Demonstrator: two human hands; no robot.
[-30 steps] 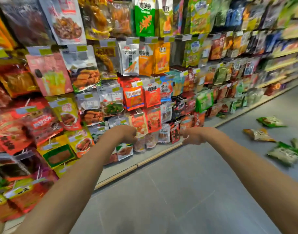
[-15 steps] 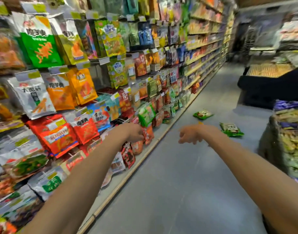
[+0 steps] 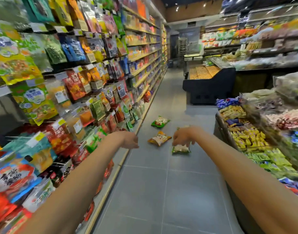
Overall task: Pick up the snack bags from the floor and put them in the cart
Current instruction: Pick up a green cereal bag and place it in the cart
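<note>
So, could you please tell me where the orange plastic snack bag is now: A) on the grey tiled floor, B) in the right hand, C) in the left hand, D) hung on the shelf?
A: the orange plastic snack bag lies on the grey tiled floor, beyond the empty left hand and right hand.

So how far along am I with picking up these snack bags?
Nothing looks done: the green bag, orange bag and pale green bag all lie on the floor. Both the left hand and right hand hold nothing, and no cart shows. Every bag is left.
</note>
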